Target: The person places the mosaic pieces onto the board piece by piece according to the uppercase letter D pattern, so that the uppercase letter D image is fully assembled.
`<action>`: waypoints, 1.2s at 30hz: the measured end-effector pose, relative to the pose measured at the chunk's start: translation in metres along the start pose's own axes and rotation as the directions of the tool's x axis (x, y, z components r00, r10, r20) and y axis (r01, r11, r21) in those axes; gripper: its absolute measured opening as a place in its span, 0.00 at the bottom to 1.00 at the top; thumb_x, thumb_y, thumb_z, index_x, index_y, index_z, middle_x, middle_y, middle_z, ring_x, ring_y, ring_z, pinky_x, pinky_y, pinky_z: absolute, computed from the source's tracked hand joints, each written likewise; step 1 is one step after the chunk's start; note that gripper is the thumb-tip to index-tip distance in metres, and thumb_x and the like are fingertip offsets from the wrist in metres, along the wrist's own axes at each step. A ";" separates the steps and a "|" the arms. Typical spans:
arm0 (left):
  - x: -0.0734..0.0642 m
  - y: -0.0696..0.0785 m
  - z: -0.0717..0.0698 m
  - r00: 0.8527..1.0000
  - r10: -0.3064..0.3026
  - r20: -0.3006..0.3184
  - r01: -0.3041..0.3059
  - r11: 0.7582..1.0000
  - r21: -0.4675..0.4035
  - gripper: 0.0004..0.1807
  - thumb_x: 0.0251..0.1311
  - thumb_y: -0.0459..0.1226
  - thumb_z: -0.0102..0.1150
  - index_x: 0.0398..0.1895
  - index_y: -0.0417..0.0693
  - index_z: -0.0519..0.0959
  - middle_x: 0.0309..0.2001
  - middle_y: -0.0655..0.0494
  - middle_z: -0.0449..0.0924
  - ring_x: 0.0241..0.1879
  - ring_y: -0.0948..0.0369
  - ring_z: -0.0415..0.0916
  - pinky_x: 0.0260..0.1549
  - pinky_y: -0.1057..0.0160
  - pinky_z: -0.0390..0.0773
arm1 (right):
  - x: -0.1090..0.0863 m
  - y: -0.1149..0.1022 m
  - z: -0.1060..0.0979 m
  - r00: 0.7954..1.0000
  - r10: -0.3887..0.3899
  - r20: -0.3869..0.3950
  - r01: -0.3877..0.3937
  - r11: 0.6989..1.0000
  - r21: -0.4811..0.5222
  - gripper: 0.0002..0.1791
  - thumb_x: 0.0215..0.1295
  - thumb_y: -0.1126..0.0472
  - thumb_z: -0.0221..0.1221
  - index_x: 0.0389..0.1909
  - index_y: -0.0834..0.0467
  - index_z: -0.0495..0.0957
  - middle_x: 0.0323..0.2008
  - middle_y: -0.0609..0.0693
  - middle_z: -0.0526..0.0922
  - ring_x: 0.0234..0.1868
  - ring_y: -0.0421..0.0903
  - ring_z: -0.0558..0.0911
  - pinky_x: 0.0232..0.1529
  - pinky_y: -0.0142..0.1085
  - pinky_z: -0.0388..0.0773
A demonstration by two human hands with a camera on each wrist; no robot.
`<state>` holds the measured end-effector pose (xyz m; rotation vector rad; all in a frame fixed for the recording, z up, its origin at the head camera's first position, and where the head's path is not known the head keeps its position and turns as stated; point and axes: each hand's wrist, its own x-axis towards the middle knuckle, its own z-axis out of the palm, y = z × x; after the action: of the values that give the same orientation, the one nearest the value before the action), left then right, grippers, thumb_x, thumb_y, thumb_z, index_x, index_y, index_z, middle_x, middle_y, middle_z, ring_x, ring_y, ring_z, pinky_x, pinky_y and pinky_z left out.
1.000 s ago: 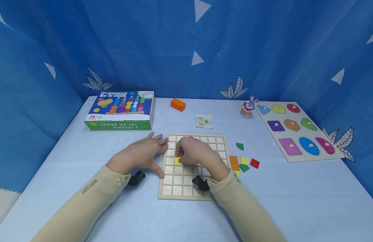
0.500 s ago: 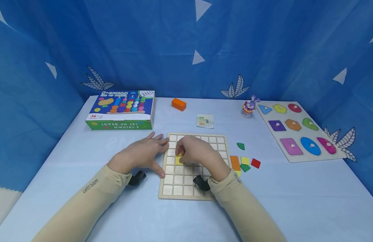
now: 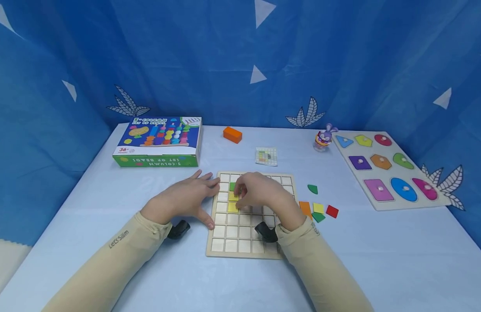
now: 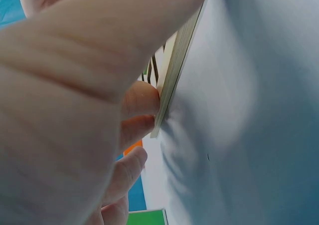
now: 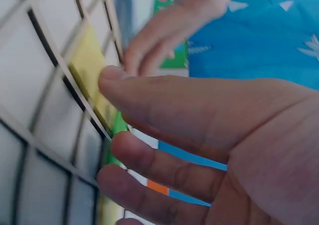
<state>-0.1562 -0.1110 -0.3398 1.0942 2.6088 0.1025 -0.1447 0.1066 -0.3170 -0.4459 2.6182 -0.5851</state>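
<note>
A wooden grid board [image 3: 244,246] lies flat on the table in the head view. Near its upper left, a green tile [image 3: 232,186] and two yellow tiles [image 3: 233,207] sit in the cells, one below another. Over these tiles, my right hand [image 3: 259,190] bends its fingers, with a gap between thumb and forefinger. The right wrist view has the thumb tip beside a yellow tile [image 5: 87,60] and nothing held between the fingers. My left hand [image 3: 185,197] spreads along the board's left edge; its fingertips touch the rim [image 4: 174,70] in the left wrist view.
Right of the board lie orange [image 3: 305,209], yellow [image 3: 318,208], green and red [image 3: 332,211] pieces. Behind it are a small pattern card [image 3: 266,156] and an orange block [image 3: 232,134]. A bead-set box [image 3: 156,143], a rabbit figure [image 3: 324,138] and a shape puzzle [image 3: 392,203] stand farther out.
My right hand has drawn slightly up and right off the tiles, its thumb and forefinger parting. More of the upper yellow and green tiles shows. The left hand stays at the board's edge.
</note>
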 end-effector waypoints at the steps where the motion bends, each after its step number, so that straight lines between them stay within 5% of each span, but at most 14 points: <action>1: 0.000 0.000 0.000 1.000 0.000 0.002 0.000 1.000 0.003 0.64 0.35 0.71 0.71 0.73 0.41 0.67 0.76 0.45 0.58 0.77 0.44 0.45 0.76 0.46 0.36 | -0.001 0.002 -0.003 1.000 0.005 0.002 -0.005 1.000 0.007 0.11 0.56 0.58 0.74 0.39 0.54 0.85 0.30 0.48 0.80 0.30 0.45 0.76 0.30 0.37 0.75; 24: 0.000 0.001 0.001 1.000 0.000 0.008 0.000 1.000 -0.007 0.64 0.35 0.70 0.72 0.74 0.40 0.66 0.76 0.45 0.57 0.77 0.44 0.44 0.76 0.46 0.35 | -0.055 0.088 -0.070 0.981 0.192 0.036 -0.195 0.974 0.116 0.28 0.57 0.51 0.73 0.56 0.59 0.82 0.46 0.52 0.82 0.48 0.53 0.77 0.47 0.47 0.79; 36: 0.001 0.000 0.001 1.000 -0.009 0.015 0.009 1.000 -0.009 0.65 0.35 0.70 0.71 0.74 0.41 0.66 0.77 0.46 0.57 0.78 0.45 0.43 0.76 0.46 0.35 | -0.084 0.137 -0.079 0.905 0.395 0.157 -0.424 0.860 0.284 0.26 0.58 0.60 0.73 0.57 0.63 0.80 0.50 0.58 0.81 0.55 0.60 0.75 0.53 0.52 0.81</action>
<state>-0.1562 -0.1101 -0.3407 1.0761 2.5977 0.1038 -0.1383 0.2836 -0.2881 0.1811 2.3648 -0.7876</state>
